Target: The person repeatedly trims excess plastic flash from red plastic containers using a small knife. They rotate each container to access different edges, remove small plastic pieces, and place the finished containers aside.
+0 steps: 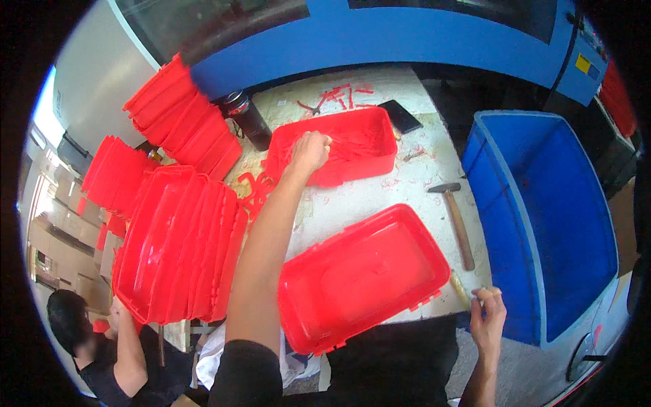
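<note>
My left hand [312, 152] reaches over the near wall of a red plastic bin [369, 166] that holds thin red plastic strips [352, 144]. Its fingers are curled together; whatever they grip is hidden. In front of me a bare red plastic tub [363, 271] lies tilted at the table's near edge, touched by neither hand. My right hand [489, 315] is off the table's right corner, fingers bent and closed. Close to its fingertips is a slim tool with a yellowish handle [460, 287]; I cannot make out whether the hand holds it.
Stacked red tubs [180, 244] crowd the left side. A hammer [460, 227], a black phone [401, 117], a dark tumbler [249, 121] and red scraps [342, 95] lie or stand on the white table [434, 152]. Right is a large blue crate [508, 224]; another person [125, 353] works lower left.
</note>
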{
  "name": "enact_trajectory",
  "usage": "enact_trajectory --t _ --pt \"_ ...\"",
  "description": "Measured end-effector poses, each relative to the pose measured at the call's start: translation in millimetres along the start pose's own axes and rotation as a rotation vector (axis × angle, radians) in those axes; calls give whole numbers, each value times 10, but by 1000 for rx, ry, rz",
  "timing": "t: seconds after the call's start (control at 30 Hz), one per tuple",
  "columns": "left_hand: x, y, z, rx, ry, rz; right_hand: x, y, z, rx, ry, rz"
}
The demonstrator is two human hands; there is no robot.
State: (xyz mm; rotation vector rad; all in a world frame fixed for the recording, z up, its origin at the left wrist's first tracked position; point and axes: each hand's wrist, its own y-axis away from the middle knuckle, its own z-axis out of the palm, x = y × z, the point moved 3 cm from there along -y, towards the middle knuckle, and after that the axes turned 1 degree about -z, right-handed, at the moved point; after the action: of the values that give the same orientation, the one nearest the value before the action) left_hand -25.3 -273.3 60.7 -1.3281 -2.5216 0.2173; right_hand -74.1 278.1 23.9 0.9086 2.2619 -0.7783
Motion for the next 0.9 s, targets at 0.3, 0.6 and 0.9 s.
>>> enact_trajectory --t 0.3,0.6,0.9 --pt "-192 -430 571 -482 -139 -127 220 112 -169 64 -14 137" --pt "-277 -433 249 -210 167 -182 8 -124 19 -44 -82 52" --pt "575 247 -885 -28 1616 -322 -720 -424 31 39 -365 -168"
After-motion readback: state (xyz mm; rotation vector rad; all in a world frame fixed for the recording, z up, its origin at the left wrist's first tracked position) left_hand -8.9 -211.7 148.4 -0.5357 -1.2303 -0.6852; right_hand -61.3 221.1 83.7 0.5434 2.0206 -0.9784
